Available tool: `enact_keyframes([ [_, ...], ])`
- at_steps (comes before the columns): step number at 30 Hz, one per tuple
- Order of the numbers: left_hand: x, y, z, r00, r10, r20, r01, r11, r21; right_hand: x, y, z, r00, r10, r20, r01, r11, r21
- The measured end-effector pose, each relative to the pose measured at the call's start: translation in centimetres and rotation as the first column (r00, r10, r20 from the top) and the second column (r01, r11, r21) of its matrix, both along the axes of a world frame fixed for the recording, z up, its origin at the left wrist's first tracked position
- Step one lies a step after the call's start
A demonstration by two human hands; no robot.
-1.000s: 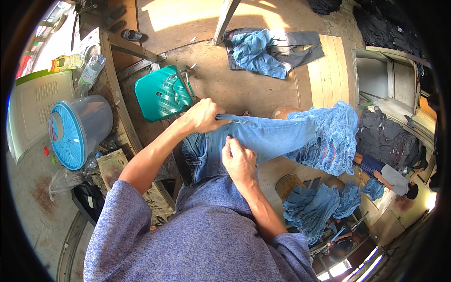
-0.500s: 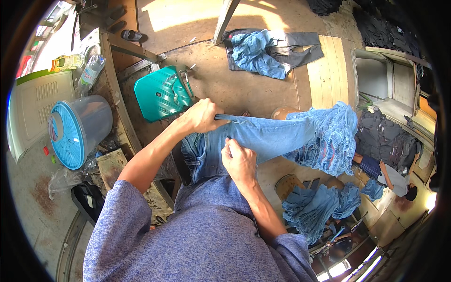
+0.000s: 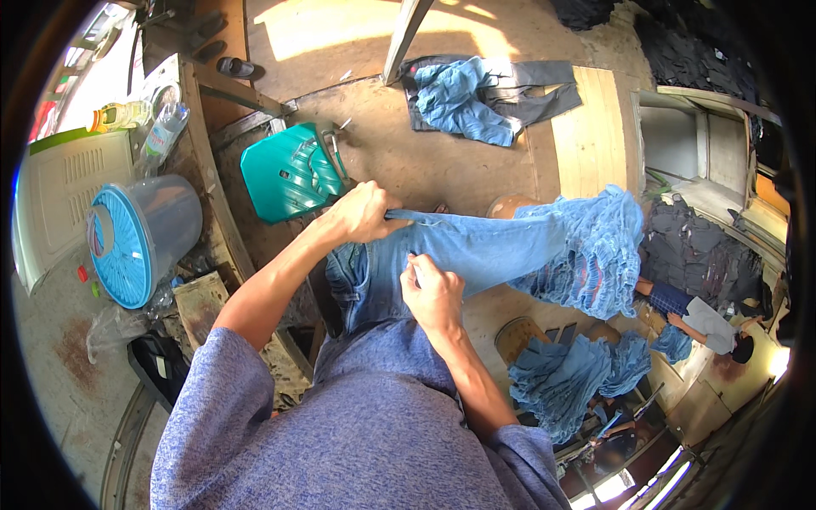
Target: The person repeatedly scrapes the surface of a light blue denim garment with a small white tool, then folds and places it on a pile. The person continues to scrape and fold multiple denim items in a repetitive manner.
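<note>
- Clutching frayed blue jeans (image 3: pixel 501 242) before your torso, your left hand (image 3: pixel 361 214) was clamped on their edge.
- Your right hand (image 3: pixel 433 293) was curled closed, contents unclear.
- Slack left grip risked bunching.

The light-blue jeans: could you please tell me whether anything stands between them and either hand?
Nothing visible does: the left hand grips the light-blue jeans by an edge, and the right hand is over them, contact unclear.
</note>
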State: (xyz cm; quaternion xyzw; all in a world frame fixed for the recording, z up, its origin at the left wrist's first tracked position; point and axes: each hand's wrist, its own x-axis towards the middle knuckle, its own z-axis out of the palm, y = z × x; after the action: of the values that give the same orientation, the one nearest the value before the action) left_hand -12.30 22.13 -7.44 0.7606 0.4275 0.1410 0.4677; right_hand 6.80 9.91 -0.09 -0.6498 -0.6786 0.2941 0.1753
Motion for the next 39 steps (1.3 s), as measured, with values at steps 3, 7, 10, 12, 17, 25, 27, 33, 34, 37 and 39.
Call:
enact_keyframes([
  [3, 0.0, 0.4, 0.2, 0.996, -0.055, -0.071, 0.051, 0.997, -0.058, -0.1, 0.2, -0.2, 0.994, -0.071, -0.085, 0.078, 0.993, 0.086],
  [7, -0.1, 0.4, 0.2, 0.994, -0.065, -0.084, 0.058, 0.995, -0.079, -0.3, 0.3, -0.6, 0.998, -0.067, -0.016, 0.068, 0.997, 0.038],
  [10, 0.0, 0.2, 0.1, 0.995, -0.043, -0.086, 0.036, 0.997, -0.075, -0.2, 0.1, -0.3, 0.997, 0.028, 0.077, -0.029, 1.0, 0.004],
  [12, 0.0, 0.1, 0.0, 0.999, -0.013, -0.033, 0.012, 0.999, -0.032, -0.1, 0.0, -0.1, 0.998, 0.003, 0.058, -0.001, 1.0, -0.03],
  [17, -0.1, -0.1, -0.3, 1.0, -0.009, -0.027, 0.009, 1.0, -0.004, -0.3, 0.5, -0.4, 0.994, -0.089, -0.068, 0.099, 0.981, 0.166],
  [25, 0.1, -0.1, -0.3, 1.0, 0.003, 0.001, -0.003, 1.0, 0.012, 0.3, 0.3, -0.1, 0.997, 0.028, 0.065, -0.026, 0.999, -0.041],
  [27, 0.0, -0.1, -0.1, 1.0, -0.003, 0.005, 0.003, 1.0, 0.021, 0.3, 0.3, -0.2, 0.999, -0.03, -0.024, 0.031, 0.998, 0.062],
  [33, 0.1, -0.2, 0.6, 0.998, -0.003, -0.063, -0.001, 0.999, -0.051, 0.1, 0.3, -0.7, 0.998, -0.034, 0.05, 0.031, 0.998, 0.056],
  [34, 0.2, 0.0, 0.8, 0.998, 0.005, -0.068, -0.008, 0.999, -0.041, 0.3, 0.2, -0.6, 0.997, -0.009, 0.079, 0.007, 1.0, 0.028],
  [37, 0.6, 0.6, 2.3, 0.997, 0.006, -0.075, -0.009, 0.999, -0.047, 1.2, 0.0, -0.3, 0.998, -0.02, 0.062, 0.026, 0.995, -0.097],
  [39, 1.4, 1.1, 3.8, 0.98, -0.057, -0.188, 0.052, 0.998, -0.03, 2.5, -0.9, 0.3, 0.973, -0.145, -0.182, 0.144, 0.989, -0.016],
])
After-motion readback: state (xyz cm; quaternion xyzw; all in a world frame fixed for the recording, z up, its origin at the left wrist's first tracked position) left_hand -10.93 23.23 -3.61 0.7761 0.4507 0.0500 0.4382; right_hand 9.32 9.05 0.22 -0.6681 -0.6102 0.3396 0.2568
